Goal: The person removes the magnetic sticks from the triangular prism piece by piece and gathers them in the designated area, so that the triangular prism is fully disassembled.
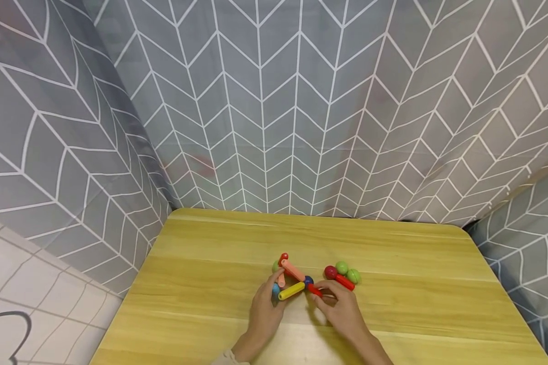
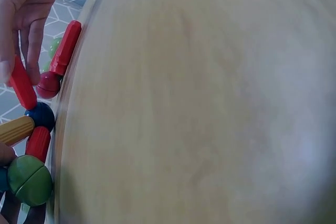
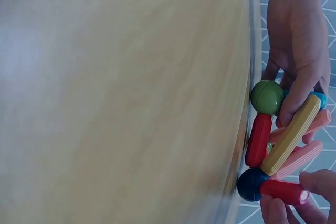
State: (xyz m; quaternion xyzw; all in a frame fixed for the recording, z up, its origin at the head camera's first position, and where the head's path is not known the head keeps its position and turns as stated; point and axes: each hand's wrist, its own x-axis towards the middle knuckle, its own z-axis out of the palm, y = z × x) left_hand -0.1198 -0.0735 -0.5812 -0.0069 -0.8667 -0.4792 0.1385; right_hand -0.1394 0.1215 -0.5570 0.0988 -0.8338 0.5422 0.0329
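A structure of coloured rods and balls, apparently a magnetic building toy, rests on the table. My left hand (image 1: 266, 310) grips its left side, near the light blue ball (image 1: 276, 289) and a yellow rod (image 1: 292, 290). Pink rods (image 3: 297, 159) and a lower red rod (image 3: 258, 140) belong to it too, with a green ball (image 3: 266, 97) at one corner. My right hand (image 1: 341, 310) pinches an upper red rod (image 3: 284, 191), whose inner end touches the dark blue ball (image 3: 252, 184). Fingers partly hide the structure's left side.
Beyond my right hand lie a loose red rod (image 1: 345, 282), a dark red ball (image 1: 331, 272) and two light green balls (image 1: 342, 267), close together. The wooden table (image 1: 201, 253) ends at a grey patterned curtain (image 1: 278, 126) behind.
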